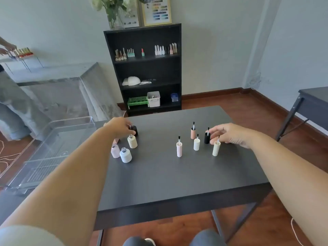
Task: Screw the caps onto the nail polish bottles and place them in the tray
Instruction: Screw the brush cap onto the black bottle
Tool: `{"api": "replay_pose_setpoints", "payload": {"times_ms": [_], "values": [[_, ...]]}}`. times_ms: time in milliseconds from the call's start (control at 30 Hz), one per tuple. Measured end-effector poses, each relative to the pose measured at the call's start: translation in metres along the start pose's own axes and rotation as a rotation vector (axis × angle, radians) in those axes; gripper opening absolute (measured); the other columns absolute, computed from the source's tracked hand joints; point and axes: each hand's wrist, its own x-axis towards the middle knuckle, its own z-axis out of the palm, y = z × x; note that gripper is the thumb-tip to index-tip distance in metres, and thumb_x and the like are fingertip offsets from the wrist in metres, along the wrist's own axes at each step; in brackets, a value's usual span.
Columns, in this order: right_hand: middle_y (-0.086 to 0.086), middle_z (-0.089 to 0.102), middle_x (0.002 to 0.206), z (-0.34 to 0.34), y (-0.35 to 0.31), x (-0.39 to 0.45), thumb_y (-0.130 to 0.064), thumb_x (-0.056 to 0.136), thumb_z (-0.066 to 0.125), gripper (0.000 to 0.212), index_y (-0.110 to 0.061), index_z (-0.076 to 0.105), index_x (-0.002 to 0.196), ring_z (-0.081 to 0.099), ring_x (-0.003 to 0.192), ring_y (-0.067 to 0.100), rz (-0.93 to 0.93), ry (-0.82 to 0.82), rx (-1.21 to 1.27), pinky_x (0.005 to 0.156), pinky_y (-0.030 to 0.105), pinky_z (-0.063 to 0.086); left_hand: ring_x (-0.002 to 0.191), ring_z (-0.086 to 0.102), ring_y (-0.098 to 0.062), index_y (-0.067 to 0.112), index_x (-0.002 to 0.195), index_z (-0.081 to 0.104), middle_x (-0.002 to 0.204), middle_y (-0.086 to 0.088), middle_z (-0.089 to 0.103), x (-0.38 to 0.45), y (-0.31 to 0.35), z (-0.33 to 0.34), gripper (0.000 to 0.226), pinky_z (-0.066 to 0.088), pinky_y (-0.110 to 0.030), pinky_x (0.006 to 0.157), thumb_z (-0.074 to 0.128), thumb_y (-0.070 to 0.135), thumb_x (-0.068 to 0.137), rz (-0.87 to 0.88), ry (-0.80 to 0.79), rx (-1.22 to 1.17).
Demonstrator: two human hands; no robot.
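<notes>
Left hand (118, 126) far left on dark table (159, 174), fingers curled around black bottle (134, 130) beside three uncapped bottles. Right hand (229, 134) far right, fingers loosely spread, fingertips touching black cap (207, 138) among upturned brush caps. Clear tray (58, 144) left of table.

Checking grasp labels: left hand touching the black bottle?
Touching. Head view shows the left hand fingers wrapped over the black bottle, no gap.

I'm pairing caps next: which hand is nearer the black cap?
Right. The right hand has its fingertips at the black cap among the caps; the left hand is across the table, on the black bottle.
</notes>
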Motion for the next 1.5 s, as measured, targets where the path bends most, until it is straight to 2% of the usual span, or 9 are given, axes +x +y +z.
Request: {"api": "replay_pose_setpoints", "payload": {"times_ms": [233, 367, 500, 600, 733, 900, 1133, 1300, 1500], "values": [[0.002, 0.072, 0.1, 0.011, 0.006, 0.011, -0.022, 0.069, 0.085, 0.028, -0.028, 0.076, 0.095, 0.064, 0.092, 0.013, -0.028, 0.125, 0.023, 0.082, 0.021, 0.044, 0.115, 0.055, -0.028, 0.021, 0.122, 0.06, 0.124, -0.006, 0.064, -0.003, 0.01, -0.002, 0.041, 0.041, -0.046, 0.102, 0.069, 0.037, 0.086, 0.064, 0.111, -0.087], [0.004, 0.074, 0.098, 0.009, 0.012, 0.012, -0.026, 0.066, 0.086, 0.023, -0.027, 0.077, 0.087, 0.066, 0.094, 0.019, -0.051, 0.158, 0.047, 0.092, 0.032, 0.044, 0.102, 0.054, -0.018, 0.022, 0.13, 0.055, 0.125, -0.006, 0.063, -0.015, 0.03, -0.016, 0.039, 0.041, -0.032, 0.087, 0.064, 0.029, 0.092, 0.197, 0.311, -0.323], [0.001, 0.076, 0.083, 0.004, 0.011, 0.006, -0.028, 0.062, 0.086, 0.026, -0.02, 0.074, 0.083, 0.066, 0.076, 0.016, -0.065, 0.208, 0.109, 0.073, 0.025, 0.045, 0.116, 0.056, -0.021, 0.026, 0.136, 0.049, 0.132, -0.003, 0.054, -0.039, 0.055, -0.019, 0.038, 0.046, -0.028, 0.091, 0.055, 0.022, 0.098, 0.304, 0.455, -0.598], [0.002, 0.077, 0.082, 0.0, 0.001, -0.001, -0.024, 0.067, 0.084, 0.021, -0.018, 0.072, 0.083, 0.068, 0.072, 0.014, -0.138, 0.274, 0.147, 0.073, 0.026, 0.046, 0.103, 0.061, -0.026, 0.034, 0.133, 0.05, 0.127, -0.004, 0.051, -0.063, 0.069, -0.012, 0.035, 0.055, -0.029, 0.081, 0.052, 0.022, 0.1, 0.347, 0.454, -0.895], [0.004, 0.074, 0.089, 0.002, -0.03, -0.016, -0.026, 0.075, 0.079, 0.017, -0.025, 0.072, 0.091, 0.068, 0.07, 0.011, -0.278, 0.405, 0.145, 0.079, 0.029, 0.052, 0.105, 0.068, -0.019, 0.045, 0.121, 0.052, 0.126, -0.002, 0.054, -0.102, 0.08, 0.002, 0.035, 0.055, -0.035, 0.092, 0.056, 0.018, 0.098, 0.412, 0.36, -1.149], [-0.007, 0.074, 0.096, 0.028, -0.088, -0.043, -0.037, 0.078, 0.075, 0.015, -0.044, 0.072, 0.091, 0.065, 0.085, 0.015, -0.532, 0.437, 0.119, 0.084, 0.026, 0.048, 0.081, 0.059, 0.016, 0.049, 0.105, 0.055, 0.102, 0.017, 0.065, -0.136, 0.082, 0.024, 0.027, 0.037, 0.006, 0.069, 0.068, 0.03, 0.09, 0.317, 0.48, -1.02], [-0.013, 0.067, 0.089, 0.077, -0.134, -0.069, -0.025, 0.082, 0.075, 0.025, -0.035, 0.072, 0.104, 0.059, 0.051, -0.004, -0.706, 0.311, -0.105, 0.049, 0.008, 0.045, 0.079, 0.064, -0.002, 0.041, 0.102, 0.062, 0.095, 0.018, 0.071, -0.159, 0.06, 0.042, 0.028, 0.048, -0.012, 0.066, 0.074, 0.021, 0.086, 0.244, 0.48, -1.182], [-0.021, 0.058, 0.087, 0.097, -0.143, -0.068, -0.028, 0.082, 0.074, 0.027, -0.038, 0.07, 0.106, 0.054, 0.085, 0.006, -0.739, 0.323, -0.321, 0.068, 0.012, 0.038, 0.089, 0.069, -0.013, 0.044, 0.103, 0.063, 0.115, -0.008, 0.066, -0.172, 0.044, 0.042, 0.03, 0.05, -0.017, 0.072, 0.074, 0.022, 0.086, 0.226, 0.508, -1.193], [-0.02, 0.055, 0.082, 0.111, -0.147, -0.063, -0.027, 0.081, 0.076, 0.027, -0.039, 0.07, 0.104, 0.05, 0.084, 0.015, -0.807, 0.342, -0.334, 0.072, 0.024, 0.041, 0.094, 0.07, -0.017, 0.038, 0.104, 0.063, 0.109, -0.005, 0.071, -0.182, 0.036, 0.041, 0.03, 0.053, -0.022, 0.079, 0.073, 0.015, 0.086, 0.265, 0.521, -1.239]]}}
